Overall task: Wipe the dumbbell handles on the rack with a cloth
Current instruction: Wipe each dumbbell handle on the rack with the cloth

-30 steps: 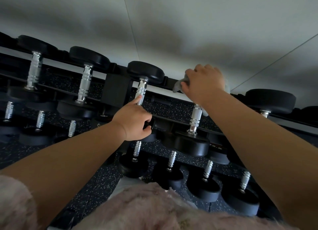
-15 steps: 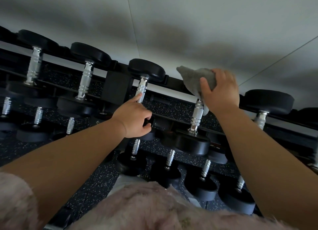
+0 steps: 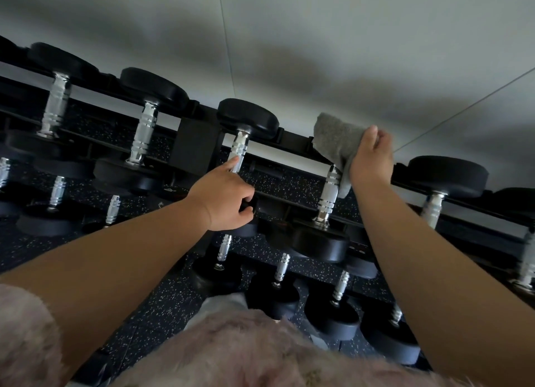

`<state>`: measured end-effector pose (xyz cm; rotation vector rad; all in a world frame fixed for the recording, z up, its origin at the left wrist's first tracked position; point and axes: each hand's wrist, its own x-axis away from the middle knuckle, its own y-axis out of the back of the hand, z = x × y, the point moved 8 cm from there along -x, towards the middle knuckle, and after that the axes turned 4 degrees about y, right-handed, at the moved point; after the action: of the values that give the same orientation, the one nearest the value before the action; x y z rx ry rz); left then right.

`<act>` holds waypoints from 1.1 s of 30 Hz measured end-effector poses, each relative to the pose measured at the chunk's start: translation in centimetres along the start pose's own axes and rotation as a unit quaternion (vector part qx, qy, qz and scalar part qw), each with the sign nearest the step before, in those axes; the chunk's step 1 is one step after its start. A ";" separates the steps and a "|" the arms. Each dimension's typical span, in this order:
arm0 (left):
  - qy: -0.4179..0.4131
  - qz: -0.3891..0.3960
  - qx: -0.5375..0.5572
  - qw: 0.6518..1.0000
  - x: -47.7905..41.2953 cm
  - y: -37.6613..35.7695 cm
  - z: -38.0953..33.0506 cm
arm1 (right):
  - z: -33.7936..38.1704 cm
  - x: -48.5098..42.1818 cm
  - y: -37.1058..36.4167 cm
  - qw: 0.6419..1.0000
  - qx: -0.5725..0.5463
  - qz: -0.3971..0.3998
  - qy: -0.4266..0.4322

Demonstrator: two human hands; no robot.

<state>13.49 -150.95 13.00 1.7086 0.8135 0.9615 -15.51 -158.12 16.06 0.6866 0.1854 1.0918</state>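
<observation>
Right fingers (image 3: pixel 370 137) around cloth (image 3: pixel 335 139), above handle (image 3: pixel 328 192)

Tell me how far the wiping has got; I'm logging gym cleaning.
Done: nothing shows which handles are already wiped. In hand: the right hand holds the grey cloth at the top of one upper-row handle, while the left hand grips the neighbouring dumbbell. Left: apparently that handle's lower length and the lower-row handles.

Grey wall (image 3: pixel 318 39) with thin seams. Black speckled floor (image 3: pixel 176 299) below. Pink fuzzy garment (image 3: pixel 231 355) along bottom edge.
</observation>
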 end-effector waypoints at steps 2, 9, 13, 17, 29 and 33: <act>-0.004 0.000 -0.001 1.000 0.0 0.1 -0.1 | -0.3 0.5 -0.5 1.000 -0.011 -0.001 -0.022; -0.013 -0.008 0.006 1.000 0.2 0.2 -0.3 | 0.3 -1.2 -0.3 0.997 0.048 0.055 -0.028; -0.014 -0.012 0.001 1.000 0.1 0.0 -0.2 | 0.1 -1.3 0.9 0.998 0.062 0.017 0.001; -0.016 -0.016 -0.004 1.000 0.0 -0.1 -0.1 | 1.3 0.2 0.3 0.988 0.117 -0.003 0.103; -0.019 -0.009 -0.005 1.000 0.1 -0.1 -0.1 | 1.9 -0.5 3.0 0.996 0.079 0.025 0.037; -0.017 0.006 -0.024 1.000 0.0 0.0 -0.4 | 1.3 2.1 5.7 0.996 0.089 0.029 0.003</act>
<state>13.15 -150.77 13.11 1.6872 0.7528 0.9508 -18.22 -155.24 20.87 0.8517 0.2722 1.1424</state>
